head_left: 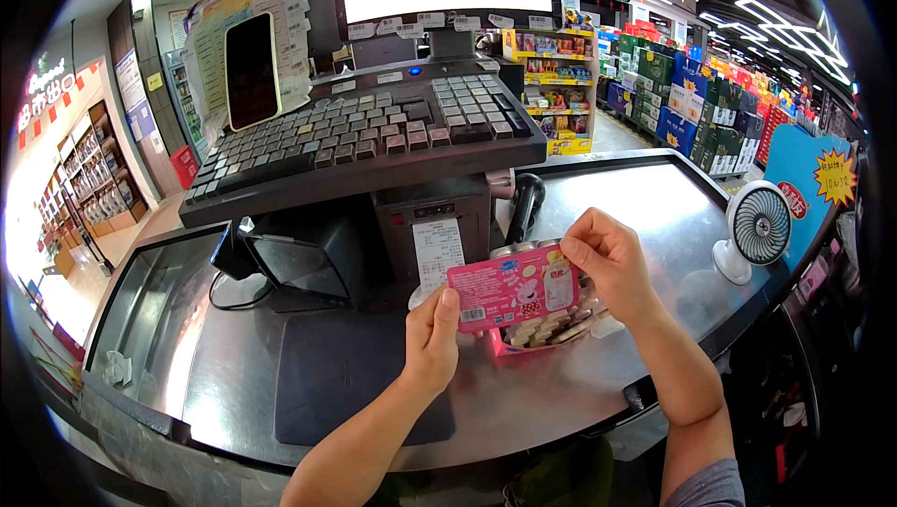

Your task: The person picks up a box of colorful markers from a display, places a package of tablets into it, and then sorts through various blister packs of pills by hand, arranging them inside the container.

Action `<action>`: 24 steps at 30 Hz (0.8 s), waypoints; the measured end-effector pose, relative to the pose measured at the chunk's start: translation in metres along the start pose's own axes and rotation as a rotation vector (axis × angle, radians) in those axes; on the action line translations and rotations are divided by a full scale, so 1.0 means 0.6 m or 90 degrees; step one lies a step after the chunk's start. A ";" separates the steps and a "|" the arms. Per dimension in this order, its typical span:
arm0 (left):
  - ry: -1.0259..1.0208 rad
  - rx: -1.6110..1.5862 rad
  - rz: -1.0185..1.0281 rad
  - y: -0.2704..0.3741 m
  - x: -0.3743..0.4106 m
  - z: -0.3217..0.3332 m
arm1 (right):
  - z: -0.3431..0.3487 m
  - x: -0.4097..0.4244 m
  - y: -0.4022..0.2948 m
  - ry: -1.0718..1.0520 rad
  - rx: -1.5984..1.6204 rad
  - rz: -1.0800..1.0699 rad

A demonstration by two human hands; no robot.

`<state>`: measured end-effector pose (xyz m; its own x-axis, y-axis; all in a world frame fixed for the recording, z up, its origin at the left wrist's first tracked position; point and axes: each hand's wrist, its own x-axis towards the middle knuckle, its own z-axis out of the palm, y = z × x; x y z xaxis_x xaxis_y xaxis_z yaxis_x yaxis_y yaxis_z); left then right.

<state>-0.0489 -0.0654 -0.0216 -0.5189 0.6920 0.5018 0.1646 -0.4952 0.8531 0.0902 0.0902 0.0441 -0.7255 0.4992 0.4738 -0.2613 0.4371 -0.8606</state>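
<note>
A flat pink package [494, 294] bearing a cartoon pig, a barcode and printed writing is stretched between my two hands, its printed face toward me. My left hand [429, 342] pinches its left end under the thumb. At the upper right corner, my right hand [611, 265] grips it between thumb and fingers. Behind and below the package, a pink open-topped box [515, 351] rests on the metal counter [546, 402]. Several pale, small packs [536, 330] fill the box; the package partly hides them.
Left of the box lies a dark mat [336, 381]. A receipt [438, 248] hangs from a printer [392, 216] under the keyboard [343, 121]. A phone [252, 76] leans above the keys. Further left stands a scanner-like device [298, 262]; a white fan [757, 226] is at right.
</note>
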 end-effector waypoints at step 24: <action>0.055 0.020 0.014 0.000 0.000 0.004 | 0.003 -0.002 0.003 -0.025 -0.013 0.001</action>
<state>-0.0470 -0.0637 -0.0213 -0.5856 0.6326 0.5068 0.2019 -0.4917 0.8470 0.0894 0.0892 0.0420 -0.7508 0.4702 0.4640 -0.2471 0.4515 -0.8574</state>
